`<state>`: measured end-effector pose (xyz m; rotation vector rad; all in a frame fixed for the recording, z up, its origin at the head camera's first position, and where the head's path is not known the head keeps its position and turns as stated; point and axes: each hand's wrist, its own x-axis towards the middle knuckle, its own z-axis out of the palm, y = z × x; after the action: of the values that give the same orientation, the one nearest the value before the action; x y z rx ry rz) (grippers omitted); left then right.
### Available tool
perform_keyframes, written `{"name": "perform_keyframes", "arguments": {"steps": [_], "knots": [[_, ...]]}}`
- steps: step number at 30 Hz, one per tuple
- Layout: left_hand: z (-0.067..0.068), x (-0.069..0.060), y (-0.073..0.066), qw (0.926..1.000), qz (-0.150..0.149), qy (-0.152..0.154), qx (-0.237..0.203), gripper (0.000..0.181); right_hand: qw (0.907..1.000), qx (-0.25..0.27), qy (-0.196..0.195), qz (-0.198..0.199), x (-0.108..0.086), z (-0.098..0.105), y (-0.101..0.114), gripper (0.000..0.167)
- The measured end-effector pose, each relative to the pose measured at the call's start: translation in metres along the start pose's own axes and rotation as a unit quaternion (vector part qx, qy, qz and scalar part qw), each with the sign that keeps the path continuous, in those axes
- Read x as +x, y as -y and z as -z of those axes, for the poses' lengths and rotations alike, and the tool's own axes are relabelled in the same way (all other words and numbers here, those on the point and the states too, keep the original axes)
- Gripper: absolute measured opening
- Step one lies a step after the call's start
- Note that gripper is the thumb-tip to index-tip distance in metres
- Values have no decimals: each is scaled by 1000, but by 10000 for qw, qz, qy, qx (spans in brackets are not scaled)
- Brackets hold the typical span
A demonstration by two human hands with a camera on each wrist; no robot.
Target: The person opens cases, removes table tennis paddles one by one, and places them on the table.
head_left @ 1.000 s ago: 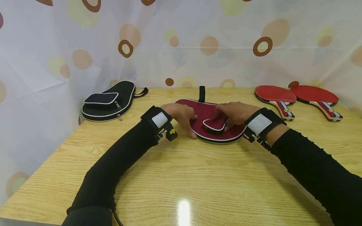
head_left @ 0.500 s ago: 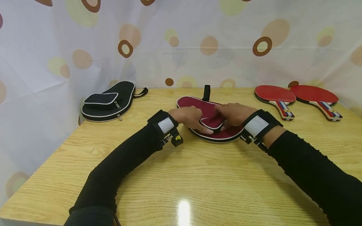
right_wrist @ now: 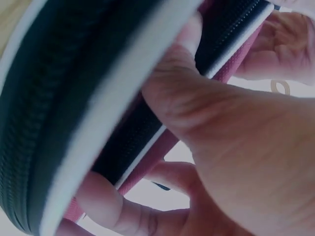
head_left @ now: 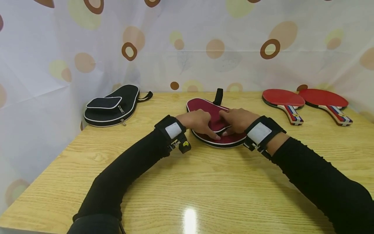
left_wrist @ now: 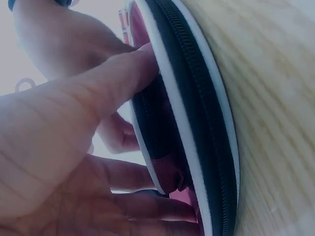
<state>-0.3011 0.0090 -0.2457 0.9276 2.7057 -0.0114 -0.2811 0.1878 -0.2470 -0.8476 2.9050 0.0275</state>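
Note:
A maroon paddle case (head_left: 225, 142) with white piping lies on the wooden table. Its black strap (head_left: 218, 97) sticks out at the back. On its top sits a small raised pocket (head_left: 217, 123), with one hand at each side. My left hand (head_left: 198, 121) grips the pocket's left side, thumb along its front. My right hand (head_left: 239, 120) pinches the right side, thumb in front. The left wrist view shows the case's zipped edge (left_wrist: 197, 98) beside the pocket's dark side wall (left_wrist: 150, 120). Parts of the pocket are hidden behind the fingers.
At the back left lies a black paddle case (head_left: 128, 94) with its own zipped pocket. Two red paddles lie side by side at the back right, the nearer paddle (head_left: 282, 97) and the farther paddle (head_left: 322, 97). A patterned sheet (head_left: 187, 39) hangs behind the table (head_left: 163, 195).
My left hand has moved right from the case's left edge onto the pocket. The maroon case has turned slightly, its strap swinging to the right. The right hand has shifted slightly left.

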Motion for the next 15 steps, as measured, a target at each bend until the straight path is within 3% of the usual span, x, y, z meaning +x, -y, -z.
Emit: {"name": "perform_keyframes", "arguments": {"steps": [6,15], "knots": [[2,2,6,9999,45,57,-77,48,10000,-2,75,-33,1,0,2,45],[7,2,13,9999,22,117,-54,68,9985,172,368,-372,3,1,2,50]]}}
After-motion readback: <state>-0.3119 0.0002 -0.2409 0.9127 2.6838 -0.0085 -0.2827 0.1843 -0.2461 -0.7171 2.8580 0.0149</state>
